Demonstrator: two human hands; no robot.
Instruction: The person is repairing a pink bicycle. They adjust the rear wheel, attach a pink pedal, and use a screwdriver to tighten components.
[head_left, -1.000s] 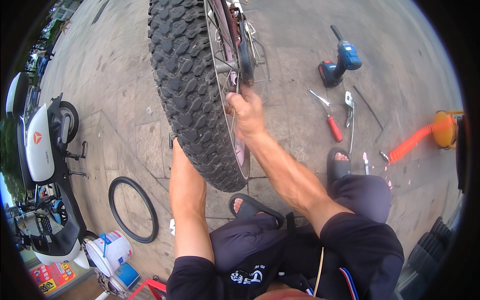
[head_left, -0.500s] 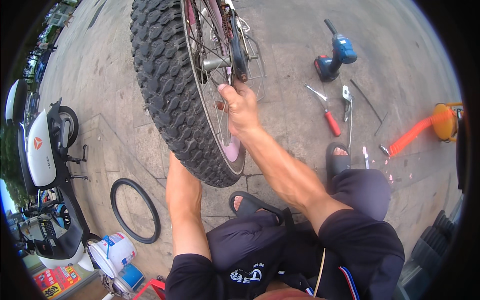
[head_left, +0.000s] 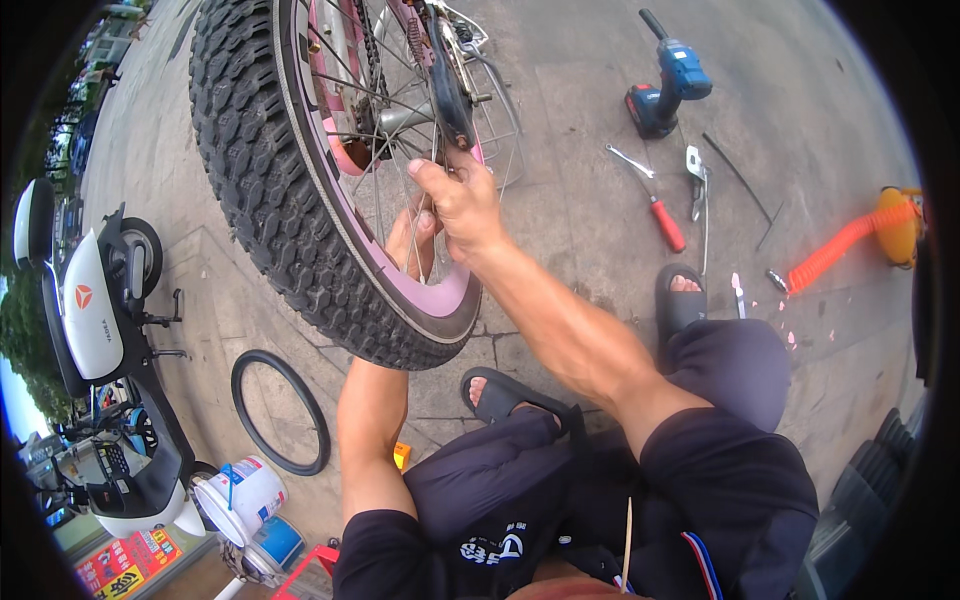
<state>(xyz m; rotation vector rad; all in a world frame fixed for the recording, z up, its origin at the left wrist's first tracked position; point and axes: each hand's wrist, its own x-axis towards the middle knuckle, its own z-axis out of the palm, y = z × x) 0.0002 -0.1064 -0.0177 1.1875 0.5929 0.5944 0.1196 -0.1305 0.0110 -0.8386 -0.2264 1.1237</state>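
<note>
A bicycle wheel (head_left: 405,290) with a knobby black tire (head_left: 260,190) and a pink rim stands tilted before me. My right hand (head_left: 468,210) is closed at the spokes, just below the end of a black curved bicycle part (head_left: 452,105). My left arm reaches behind the tire, and my left hand (head_left: 410,240) shows through the spokes, its fingers curled close to my right hand. What either hand grips is hidden. Above them are the wheel hub (head_left: 400,118) and part of the pink frame.
On the paving at right lie a blue cordless power tool (head_left: 675,85), a red-handled screwdriver (head_left: 667,225), locking pliers (head_left: 696,180), a thin dark rod (head_left: 735,170) and an orange coiled hose (head_left: 840,250). At left are a loose black tire (head_left: 240,410), a white scooter (head_left: 95,310) and buckets (head_left: 240,495).
The wheel has swung left and turned, showing more of its spokes and rim. My left hand has come into view through the spokes. My right hand has shifted slightly left.
</note>
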